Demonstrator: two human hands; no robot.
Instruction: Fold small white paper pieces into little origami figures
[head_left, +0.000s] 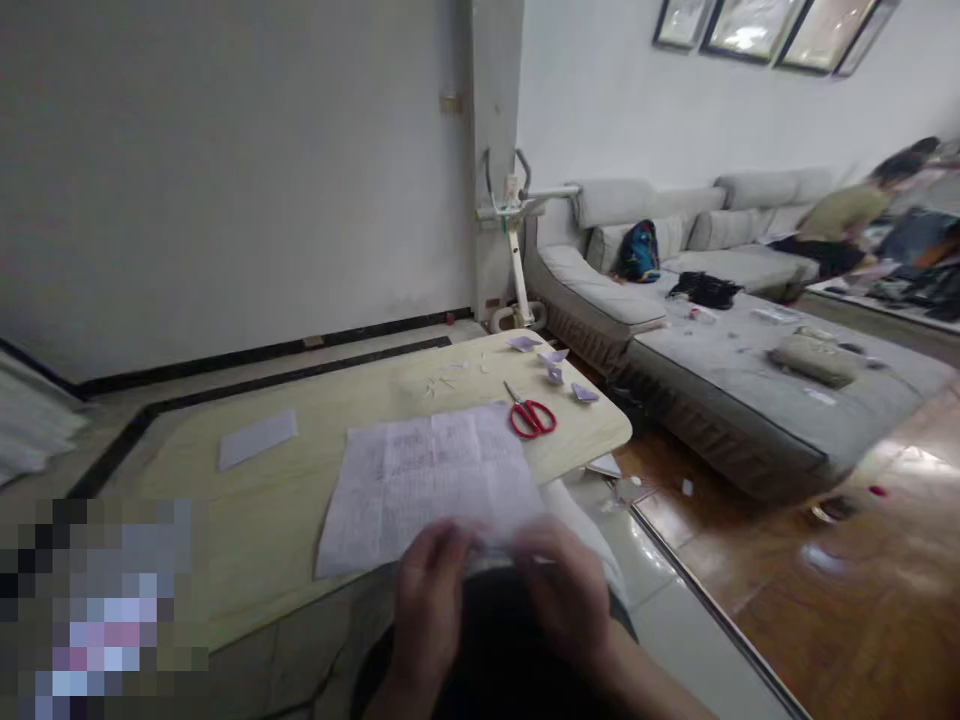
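Observation:
A large creased sheet of printed paper [427,480] lies on the pale yellow table [315,470], its near edge lifted over the table's front. My left hand [427,610] and my right hand [562,590] both pinch that near edge, fingers closed on it, close together in front of my lap. The hands are blurred by motion. Red-handled scissors [531,415] lie on the table just beyond the sheet's far right corner.
A smaller white sheet [257,438] lies at the table's left. Several small folded paper pieces [555,368] sit at the far right corner. A grey sofa [712,340] with a backpack [639,250] stands to the right, where another person [847,225] sits. Paper scraps lie on the floor.

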